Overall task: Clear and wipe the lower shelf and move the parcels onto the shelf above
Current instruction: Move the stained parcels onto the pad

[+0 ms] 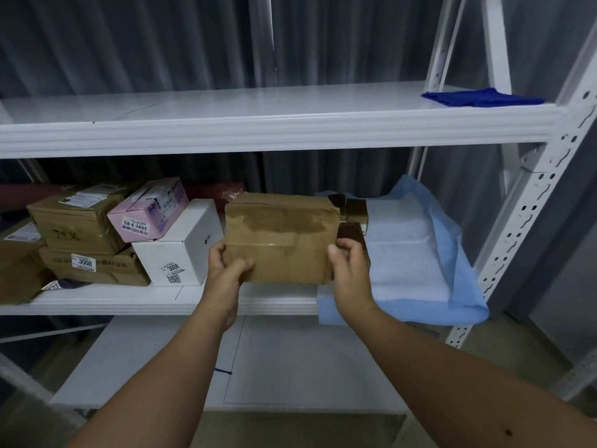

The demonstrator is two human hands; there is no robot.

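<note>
Held parcel: a brown cardboard box sealed with clear tape (279, 236) is held in front of the middle shelf, at the centre of the view, its lower edge level with that shelf's front lip.
Left hand: the left hand (226, 273) grips the box's lower left corner, thumb on the front face and fingers curled behind.
Right hand: the right hand (350, 270) grips the box's right edge, thumb forward and fingers wrapped round the side.
Middle shelf: a white metal shelf board (155, 300) carries parcels on its left half: two stacked brown cartons (80, 236), a pink carton (150, 210) leaning on top of a white rectangular box (179, 250), and one more brown carton (16, 270) at the far left edge.
Right of middle shelf: a pale blue padded sheet (416, 250) lies there and drapes over the front lip; small dark brown boxes (353, 210) sit just behind the held parcel.
Upper shelf: a white shelf board (226, 105) holds a folded dark blue cloth (481, 97) at its right end.
Lowest shelf: a white board (290, 360) is seen below the forearms.
Room: white perforated steel uprights (529, 215) frame the rack on the right; a grey pleated curtain (129, 43) hangs behind it.
</note>
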